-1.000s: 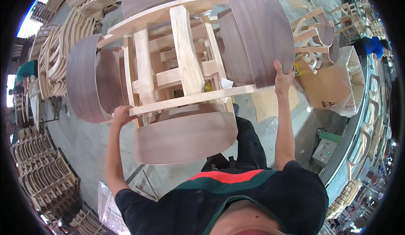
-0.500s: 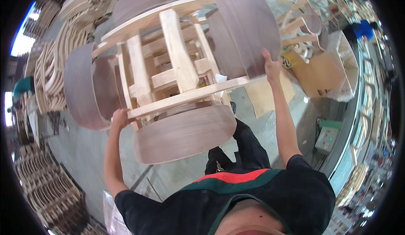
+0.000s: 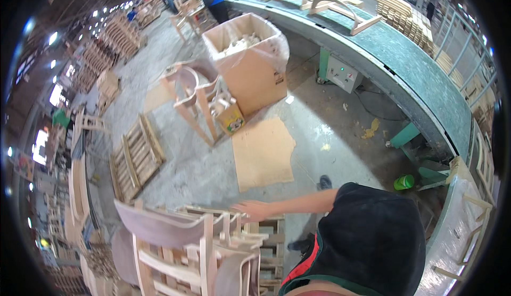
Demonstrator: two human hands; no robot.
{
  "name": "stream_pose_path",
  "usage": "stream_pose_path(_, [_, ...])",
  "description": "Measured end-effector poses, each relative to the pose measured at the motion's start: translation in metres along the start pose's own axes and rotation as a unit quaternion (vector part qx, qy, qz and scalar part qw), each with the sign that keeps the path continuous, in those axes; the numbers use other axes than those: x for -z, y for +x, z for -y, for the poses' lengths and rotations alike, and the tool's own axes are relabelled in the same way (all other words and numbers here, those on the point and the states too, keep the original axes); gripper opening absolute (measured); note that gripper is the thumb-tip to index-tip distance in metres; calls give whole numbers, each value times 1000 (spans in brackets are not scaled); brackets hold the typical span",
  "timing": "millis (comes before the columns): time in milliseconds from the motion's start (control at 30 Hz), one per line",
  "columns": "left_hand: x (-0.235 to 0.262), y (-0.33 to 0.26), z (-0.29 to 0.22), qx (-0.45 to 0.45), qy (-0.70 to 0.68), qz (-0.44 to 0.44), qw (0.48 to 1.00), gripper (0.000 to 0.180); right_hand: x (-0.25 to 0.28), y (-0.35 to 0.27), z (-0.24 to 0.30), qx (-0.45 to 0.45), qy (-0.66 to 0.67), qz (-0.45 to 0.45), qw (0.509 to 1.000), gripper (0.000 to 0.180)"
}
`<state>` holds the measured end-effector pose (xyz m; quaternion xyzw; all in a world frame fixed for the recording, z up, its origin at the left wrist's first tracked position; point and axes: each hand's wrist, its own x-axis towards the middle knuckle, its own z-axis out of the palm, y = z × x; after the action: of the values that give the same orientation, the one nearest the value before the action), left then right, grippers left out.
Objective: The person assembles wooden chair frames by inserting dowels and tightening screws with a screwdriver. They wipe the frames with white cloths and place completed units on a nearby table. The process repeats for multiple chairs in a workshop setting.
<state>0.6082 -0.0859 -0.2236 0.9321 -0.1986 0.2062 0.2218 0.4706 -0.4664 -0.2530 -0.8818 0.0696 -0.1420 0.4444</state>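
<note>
Low at left, I see wooden chairs (image 3: 205,251) packed close, likely saving space; right hand (image 3: 253,209) flat, unclenched at their edge, perhaps for steadying; left hand out of sight, state unknown

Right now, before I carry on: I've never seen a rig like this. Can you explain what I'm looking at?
There's no machine: these are a person's bare hands. Every picture comes from the left of two fisheye cameras on the person's head, so straight edges bend toward the rim.

The right hand reaches in at the edge of the wooden chairs, lower left. It looks open but blurred; I can't tell whether it touches them, and I see nothing held in it. The left hand is out of view.

On the floor are a cardboard sheet, a carton and a pallet. The green-topped bench bears wooden frames.
</note>
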Motion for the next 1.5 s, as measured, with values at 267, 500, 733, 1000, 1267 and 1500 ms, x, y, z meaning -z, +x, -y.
stream_pose_path(267, [-162,-55,-413,-74,-212,286,932,34,286,-354,-244,-408,-61,-22,911,25])
stream_pose_path(500, [-269,-74,-748,-177,-370,529,743,29,615,-371,-331,-374,-244,-399,801,20])
stream_pose_path(733, [-442,-71,-856,-168,-266,563,765,29,959,-339,-517,-323,-407,-515,682,49])
stream_pose_path(1000, [-573,-45,-1113,123,-442,516,723,30,1219,-360,-727,-469,-440,-418,642,30])
stream_pose_path(1267, [-584,-104,-1451,158,-610,700,336,54,1252,-369,-580,-459,-460,-324,688,8])
stream_pose_path(1500, [-512,-216,-1561,480,-547,668,154,103,1214,-343,-215,-316,-602,-381,627,43])
